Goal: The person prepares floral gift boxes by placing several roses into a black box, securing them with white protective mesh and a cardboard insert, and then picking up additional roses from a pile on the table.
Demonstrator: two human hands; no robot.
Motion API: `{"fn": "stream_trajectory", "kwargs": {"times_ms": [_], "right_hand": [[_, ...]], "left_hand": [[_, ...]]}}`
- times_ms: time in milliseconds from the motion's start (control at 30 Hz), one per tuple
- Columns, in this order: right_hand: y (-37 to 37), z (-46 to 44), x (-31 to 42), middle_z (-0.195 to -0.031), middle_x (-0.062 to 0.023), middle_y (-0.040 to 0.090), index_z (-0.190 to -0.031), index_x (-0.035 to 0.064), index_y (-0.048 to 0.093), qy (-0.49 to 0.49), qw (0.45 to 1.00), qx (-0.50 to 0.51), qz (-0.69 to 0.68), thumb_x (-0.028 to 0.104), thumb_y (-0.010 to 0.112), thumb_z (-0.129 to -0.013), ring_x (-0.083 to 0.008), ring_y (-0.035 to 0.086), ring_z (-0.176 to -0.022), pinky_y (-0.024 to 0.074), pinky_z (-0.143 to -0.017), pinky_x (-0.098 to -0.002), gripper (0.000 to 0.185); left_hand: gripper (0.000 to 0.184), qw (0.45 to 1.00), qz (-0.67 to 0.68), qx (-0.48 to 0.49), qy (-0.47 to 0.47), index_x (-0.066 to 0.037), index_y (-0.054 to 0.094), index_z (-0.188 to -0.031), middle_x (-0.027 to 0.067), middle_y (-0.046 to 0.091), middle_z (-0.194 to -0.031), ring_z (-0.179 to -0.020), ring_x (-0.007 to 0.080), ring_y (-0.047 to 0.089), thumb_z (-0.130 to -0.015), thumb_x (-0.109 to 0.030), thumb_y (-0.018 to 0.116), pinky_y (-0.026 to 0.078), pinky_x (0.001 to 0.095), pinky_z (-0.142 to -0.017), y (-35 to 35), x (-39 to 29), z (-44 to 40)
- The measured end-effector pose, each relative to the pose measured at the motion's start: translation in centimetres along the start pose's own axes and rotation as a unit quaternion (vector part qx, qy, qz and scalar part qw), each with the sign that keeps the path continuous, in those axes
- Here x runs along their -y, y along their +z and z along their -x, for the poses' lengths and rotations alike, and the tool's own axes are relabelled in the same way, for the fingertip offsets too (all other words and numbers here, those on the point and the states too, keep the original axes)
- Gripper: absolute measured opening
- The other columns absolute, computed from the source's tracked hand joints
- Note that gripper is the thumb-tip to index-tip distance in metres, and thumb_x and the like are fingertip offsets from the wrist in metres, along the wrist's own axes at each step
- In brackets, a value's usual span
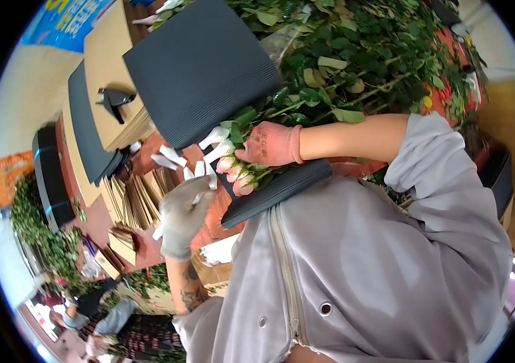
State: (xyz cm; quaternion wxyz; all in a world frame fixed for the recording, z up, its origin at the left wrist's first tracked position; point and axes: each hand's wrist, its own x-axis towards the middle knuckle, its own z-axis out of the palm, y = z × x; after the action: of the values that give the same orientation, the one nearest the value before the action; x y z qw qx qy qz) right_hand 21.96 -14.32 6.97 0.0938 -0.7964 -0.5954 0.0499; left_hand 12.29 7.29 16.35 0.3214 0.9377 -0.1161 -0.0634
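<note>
My right hand, in a pink work glove, is closed round several pink roses, just below their heads. The green stems run to the right beneath the glove. Under the roses lies a dark corrugated sheet, against the grey jacket. My left hand, in a pale grey glove, is smeared by motion to the left of the roses. Its fingers are near small white sleeves, and whether it holds one cannot be made out. More white sleeves lie on the red table.
A large dark corrugated sheet stands beyond my hands. Leafy stems are heaped at the back right. On the left are cardboard sheets with a black tool, and folded cardboard pieces. Other people appear at the lower left.
</note>
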Motion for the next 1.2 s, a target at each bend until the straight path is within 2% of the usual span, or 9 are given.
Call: {"fn": "stream_trajectory", "kwargs": {"times_ms": [100, 167, 300, 500, 567, 733, 867, 1100, 1200], "right_hand": [[-0.9, -0.2, 0.0, -0.063, -0.0092, 0.059, -0.094, 0.0035, 0.053, 0.002, 0.999, 0.036, 0.003, 0.01, 0.05, -0.079, -0.027, 0.063, -0.062, 0.0473, -0.051, -0.0378, 0.017], [-1.2, -0.5, -0.2, -0.068, -0.0088, 0.061, -0.099, 0.0049, 0.054, -0.003, 0.997, 0.073, 0.032, 0.01, 0.05, -0.08, -0.0261, 0.063, -0.064, 0.0471, -0.052, -0.0366, 0.02], [-1.3, 0.4, 0.2, -0.071, -0.0072, 0.06, -0.1, 0.0077, 0.055, -0.004, 0.997, 0.068, 0.047, 0.012, 0.049, -0.081, -0.0239, 0.063, -0.066, 0.0467, -0.053, -0.035, 0.02], [-1.2, 0.3, 0.0, -0.074, -0.0071, 0.059, -0.098, 0.0097, 0.056, 0.011, 0.995, 0.092, 0.043, 0.014, 0.048, -0.082, -0.0243, 0.063, -0.068, 0.0482, -0.056, -0.0371, 0.018], [-2.0, 0.6, 0.3, -0.082, -0.0085, 0.059, -0.096, 0.011, 0.056, 0.025, 0.993, 0.101, 0.049, 0.017, 0.049, -0.082, -0.024, 0.063, -0.073, 0.0475, -0.058, -0.0359, 0.016], [-4.8, -0.7, 1.7, -0.087, -0.0082, 0.058, -0.094, 0.009, 0.051, 0.069, 0.994, 0.067, 0.052, 0.024, 0.056, -0.078, -0.0226, 0.062, -0.073, 0.0462, -0.056, -0.0339, 0.022], [-2.8, -1.9, 0.7, -0.089, -0.0088, 0.058, -0.098, 0.008, 0.05, 0.1, 0.988, 0.085, 0.082, 0.024, 0.057, -0.077, -0.0234, 0.064, -0.073, 0.0466, -0.055, -0.0344, 0.027], [-2.4, -1.5, 0.7, -0.087, -0.008, 0.06, -0.098, 0.0068, 0.051, 0.096, 0.989, 0.055, 0.103, 0.022, 0.058, -0.077, -0.0234, 0.064, -0.07, 0.0469, -0.056, -0.0346, 0.027], [-1.8, -2.3, 0.5, -0.084, -0.0072, 0.061, -0.097, 0.0066, 0.052, 0.116, 0.985, 0.078, 0.098, 0.023, 0.058, -0.077, -0.0233, 0.064, -0.071, 0.047, -0.055, -0.0346, 0.027]], "left_hand": [[0.024, 0.993, 0.065, 0.095, 0.029, -0.001, 0.066, -0.098, 0.0154, 0.066, -0.088, -0.076, 0.0292, 0.063, -0.08, -0.016, 0.061, 0.049, 0.0342, -0.068, 1.9, -2.0, -2.2], [0.028, 0.98, -0.074, 0.17, 0.071, -0.008, 0.067, -0.102, 0.0118, 0.066, -0.094, -0.083, 0.0293, 0.062, -0.084, -0.028, 0.058, 0.047, 0.0369, -0.075, 4.1, -0.8, -2.1], [0.037, 0.955, -0.139, 0.259, -0.043, -0.015, 0.066, -0.107, 0.0058, 0.065, -0.101, -0.091, 0.0274, 0.061, -0.088, -0.042, 0.049, 0.045, 0.0383, -0.082, 3.9, -1.4, -1.7], [0.034, 0.968, -0.144, 0.207, -0.01, -0.017, 0.064, -0.105, 0.0066, 0.063, -0.108, -0.096, 0.0267, 0.059, -0.089, -0.04, 0.044, 0.027, 0.0491, -0.098, 3.9, -1.0, -1.5], [0.033, 0.991, -0.118, 0.07, -0.007, -0.016, 0.062, -0.106, 0.0062, 0.057, -0.119, -0.097, 0.0261, 0.06, -0.088, -0.038, 0.047, 0.023, 0.0519, -0.1, 4.9, -0.3, -1.5], [0.035, 0.981, -0.077, 0.168, -0.054, -0.012, 0.058, -0.112, 0.0092, 0.056, -0.119, -0.092, 0.031, 0.061, -0.086, -0.032, 0.048, 0.049, 0.0428, -0.074, 5.4, -0.1, -1.1], [0.033, 0.982, -0.083, 0.161, -0.06, -0.011, 0.061, -0.108, 0.0112, 0.064, -0.096, -0.084, 0.0311, 0.062, -0.086, -0.032, 0.049, 0.047, 0.0433, -0.074, 4.8, -0.7, -1.0], [0.04, 0.978, -0.088, 0.186, -0.039, -0.01, 0.056, -0.118, 0.0115, 0.056, -0.118, -0.088, 0.0314, 0.062, -0.086, -0.032, 0.048, 0.047, 0.0433, -0.077, 5.5, 0.3, -0.6], [0.032, 0.994, -0.06, 0.092, -0.013, -0.012, 0.061, -0.108, 0.0105, 0.065, -0.09, -0.079, 0.0302, 0.063, -0.085, -0.032, 0.049, 0.047, 0.0432, -0.07, 5.7, 0.1, -0.7]]}}
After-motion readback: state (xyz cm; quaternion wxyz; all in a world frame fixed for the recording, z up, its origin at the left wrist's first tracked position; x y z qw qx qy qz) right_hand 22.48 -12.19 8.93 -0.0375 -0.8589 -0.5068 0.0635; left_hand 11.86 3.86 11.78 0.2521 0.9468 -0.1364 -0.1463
